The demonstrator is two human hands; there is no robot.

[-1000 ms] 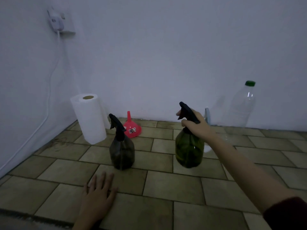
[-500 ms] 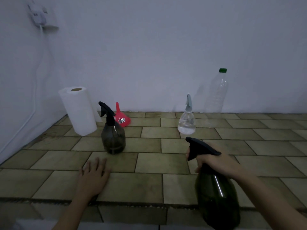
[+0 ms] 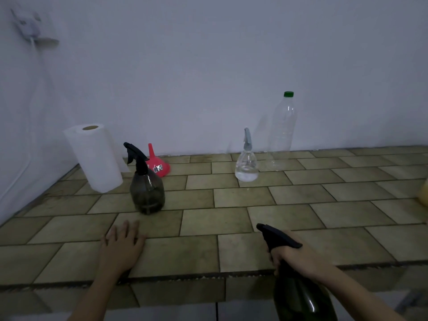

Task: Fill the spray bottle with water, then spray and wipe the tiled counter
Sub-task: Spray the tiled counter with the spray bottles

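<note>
My right hand [image 3: 293,257] grips the neck of a dark green spray bottle [image 3: 301,300] with a black trigger head, held over the front edge of the tiled counter [image 3: 231,228]. Flat on the tiles near that edge lies my left hand [image 3: 122,245], fingers straight. A smoky dark spray bottle [image 3: 147,188] with a black head stands just beyond the left hand. Farther back stands a small clear spray bottle [image 3: 246,166] with a grey head and some water inside. A tall clear plastic bottle [image 3: 283,126] with a green cap stands at the wall.
A white paper towel roll [image 3: 96,156] stands at the back left beside a red funnel [image 3: 157,164]. A wall socket with a white cable [image 3: 30,28] is at the upper left. Something yellow [image 3: 423,193] shows at the right edge.
My right hand has carried the green spray bottle from mid-counter toward me, down to the front edge. The left hand has stayed flat on the tiles. The view shifted slightly.
</note>
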